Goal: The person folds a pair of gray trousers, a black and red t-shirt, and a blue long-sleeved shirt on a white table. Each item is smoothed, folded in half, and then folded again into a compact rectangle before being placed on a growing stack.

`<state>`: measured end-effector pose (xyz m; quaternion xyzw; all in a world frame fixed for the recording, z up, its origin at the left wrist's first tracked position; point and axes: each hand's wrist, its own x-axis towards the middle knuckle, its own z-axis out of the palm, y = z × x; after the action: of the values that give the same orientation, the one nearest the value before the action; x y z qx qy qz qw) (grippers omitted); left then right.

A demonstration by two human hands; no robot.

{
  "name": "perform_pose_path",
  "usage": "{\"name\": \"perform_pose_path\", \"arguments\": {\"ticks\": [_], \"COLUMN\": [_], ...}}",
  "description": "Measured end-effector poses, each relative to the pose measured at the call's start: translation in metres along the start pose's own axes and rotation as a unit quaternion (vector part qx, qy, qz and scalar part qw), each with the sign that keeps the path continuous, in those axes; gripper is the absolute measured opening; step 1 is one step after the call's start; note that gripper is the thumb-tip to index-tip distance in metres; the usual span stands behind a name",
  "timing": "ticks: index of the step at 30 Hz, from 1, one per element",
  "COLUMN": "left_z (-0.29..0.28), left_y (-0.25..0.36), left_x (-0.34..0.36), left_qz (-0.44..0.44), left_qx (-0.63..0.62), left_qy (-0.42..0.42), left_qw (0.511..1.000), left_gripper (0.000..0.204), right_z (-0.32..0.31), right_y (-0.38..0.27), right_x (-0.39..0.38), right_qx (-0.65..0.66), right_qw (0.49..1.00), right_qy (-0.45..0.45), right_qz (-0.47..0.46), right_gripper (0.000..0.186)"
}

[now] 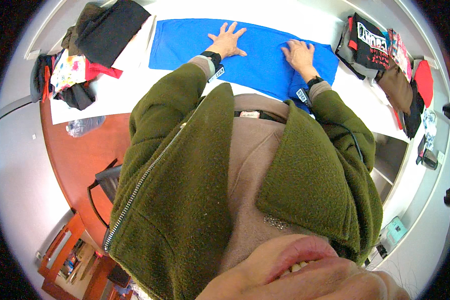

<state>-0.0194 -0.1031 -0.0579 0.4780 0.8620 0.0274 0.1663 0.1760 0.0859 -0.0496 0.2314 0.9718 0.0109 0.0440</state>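
A blue piece of cloth [185,45], perhaps a folded garment, lies spread lengthwise across the white table in front of me. My left hand [227,42] rests flat on its middle, fingers spread. Toward the cloth's right end, my right hand [301,57] presses down with the fingers apart and slightly bent. Near that hand the fabric is rumpled, and a part of it hangs toward the table's near edge. Both wrists wear dark bands with small patterned tags.
Piled clothes [67,72] lie at the table's left, with a black folded garment [114,32] behind them. Another clothes stack [375,50] fills the right side. A clear plastic bag [86,125] sits below the left table edge, and a dark chair [107,180] stands nearby.
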Motion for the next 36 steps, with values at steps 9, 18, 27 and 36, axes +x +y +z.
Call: {"name": "perform_pose_path", "arguments": {"ticks": [9,18,27,36], "left_z": [0.008,0.020,0.007,0.008], "left_y": [0.001,0.026,-0.096,-0.098], "left_x": [0.000,-0.057,-0.089,-0.109], "left_qz": [-0.015,0.092,-0.055,0.018], "left_qx": [0.002,0.028,-0.026,0.029], "left_qy": [0.019,-0.014,0.024,0.085], "left_qw": [1.000,0.995,0.998,0.996], "left_gripper": [0.096,0.085,0.100,0.065], "right_z": [-0.002,-0.012,-0.001,0.011], "right_y": [-0.033,-0.049,-0.043,-0.031], "right_x": [-0.031,-0.049,-0.060,-0.096], "right_qx": [0.155,0.101,0.138,0.188], "right_qw": [0.982,0.971,0.974,0.965], "right_qy": [-0.049,-0.199,-0.158,0.031], "right_qz": [-0.097,-0.090,-0.084,-0.181], "right_gripper": [0.064,0.104,0.101,0.047]}}
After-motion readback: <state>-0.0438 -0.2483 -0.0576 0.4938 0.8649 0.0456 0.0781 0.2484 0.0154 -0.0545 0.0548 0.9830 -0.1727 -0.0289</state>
